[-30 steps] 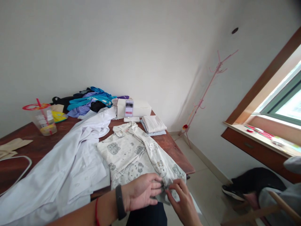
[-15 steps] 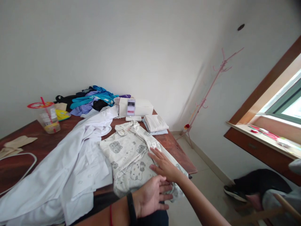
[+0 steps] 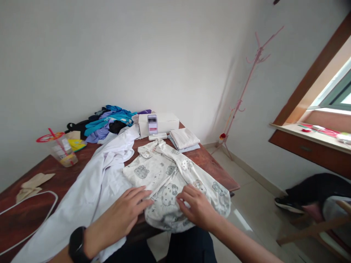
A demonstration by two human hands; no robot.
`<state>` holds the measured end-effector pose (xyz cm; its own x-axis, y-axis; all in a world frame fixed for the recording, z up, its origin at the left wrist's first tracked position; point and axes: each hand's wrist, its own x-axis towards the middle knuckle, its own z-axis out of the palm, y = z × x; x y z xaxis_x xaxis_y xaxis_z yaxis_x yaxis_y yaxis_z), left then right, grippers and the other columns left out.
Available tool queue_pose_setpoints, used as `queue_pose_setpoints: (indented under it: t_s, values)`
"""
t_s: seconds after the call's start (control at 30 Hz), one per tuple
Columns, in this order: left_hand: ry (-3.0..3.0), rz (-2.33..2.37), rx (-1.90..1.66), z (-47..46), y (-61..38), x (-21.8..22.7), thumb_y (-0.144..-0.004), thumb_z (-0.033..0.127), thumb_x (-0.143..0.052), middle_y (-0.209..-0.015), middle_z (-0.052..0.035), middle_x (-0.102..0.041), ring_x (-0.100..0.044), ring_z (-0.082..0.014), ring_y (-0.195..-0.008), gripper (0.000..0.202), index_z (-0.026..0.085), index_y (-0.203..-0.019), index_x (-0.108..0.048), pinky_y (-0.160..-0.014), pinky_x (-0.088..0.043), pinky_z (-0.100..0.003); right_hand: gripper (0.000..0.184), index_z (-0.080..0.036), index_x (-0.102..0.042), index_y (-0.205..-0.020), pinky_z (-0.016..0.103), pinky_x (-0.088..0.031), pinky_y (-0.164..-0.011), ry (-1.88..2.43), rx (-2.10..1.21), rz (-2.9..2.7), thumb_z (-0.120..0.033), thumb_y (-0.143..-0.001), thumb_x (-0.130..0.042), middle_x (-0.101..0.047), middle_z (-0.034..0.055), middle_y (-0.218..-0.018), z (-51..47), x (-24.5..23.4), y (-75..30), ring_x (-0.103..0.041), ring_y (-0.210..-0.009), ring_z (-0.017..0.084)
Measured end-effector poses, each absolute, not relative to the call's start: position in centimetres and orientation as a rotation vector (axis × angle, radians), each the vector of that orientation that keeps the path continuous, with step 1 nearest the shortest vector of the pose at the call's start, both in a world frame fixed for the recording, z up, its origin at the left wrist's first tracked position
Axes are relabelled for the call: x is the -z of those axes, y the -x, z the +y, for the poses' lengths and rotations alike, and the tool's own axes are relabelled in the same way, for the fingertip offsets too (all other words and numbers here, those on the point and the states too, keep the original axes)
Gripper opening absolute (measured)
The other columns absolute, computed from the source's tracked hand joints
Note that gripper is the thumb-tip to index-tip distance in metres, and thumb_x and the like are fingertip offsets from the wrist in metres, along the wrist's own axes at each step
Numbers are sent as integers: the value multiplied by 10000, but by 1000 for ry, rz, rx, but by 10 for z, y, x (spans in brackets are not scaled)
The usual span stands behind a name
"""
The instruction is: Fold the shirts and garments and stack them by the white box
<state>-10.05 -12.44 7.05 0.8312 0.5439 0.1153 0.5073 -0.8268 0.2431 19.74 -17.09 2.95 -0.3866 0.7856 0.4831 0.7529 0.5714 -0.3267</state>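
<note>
A cream garment printed with grey cartoon cats (image 3: 170,171) lies spread on the dark wooden table (image 3: 211,166), its lower end hanging over the near edge. My left hand (image 3: 120,212) lies on its near left part with the fingers stretched out flat. My right hand (image 3: 196,206) rests on the lower middle of the garment, fingers curled down onto the cloth. A black band sits on my left wrist.
A white coat (image 3: 90,186) lies left of the garment. Behind are a pile of coloured clothes (image 3: 109,122), a white box with a phone (image 3: 159,123), folded cloths (image 3: 184,138) and a plastic cup (image 3: 61,148). A pink coat stand (image 3: 242,93) stands in the corner.
Both hands left the garment's lower hem. The left hand moved up and left onto the cloth; the right hand swept up the garment, then drew back to its lower middle. The view shifted.
</note>
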Motion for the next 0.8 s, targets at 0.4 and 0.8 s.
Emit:
queue_pose_setpoints:
  t_s: [0.4,0.8]
  values:
    - [-3022,698,-194,-130,92,-25,-816,-9,-560,-1655,-97,-283,-237,-359,-1522,631,291,-1370,-535,-1196,-239,-650,149,-230,-640,-1031,233,-429,-660,1394,-457,-2380,-267,-887,-640,-751,-4,-936,-204,-11,-129,-713,-789,170]
    - [-2531,778,-237,-116,62,-48,-900,99,-517,-1196,-64,-665,-526,-286,-1293,259,254,-1020,-686,-1205,-254,-493,178,-198,-606,-995,279,-298,-436,1229,204,-2717,-369,-946,-606,-719,23,-700,-197,-49,-121,-643,-505,190]
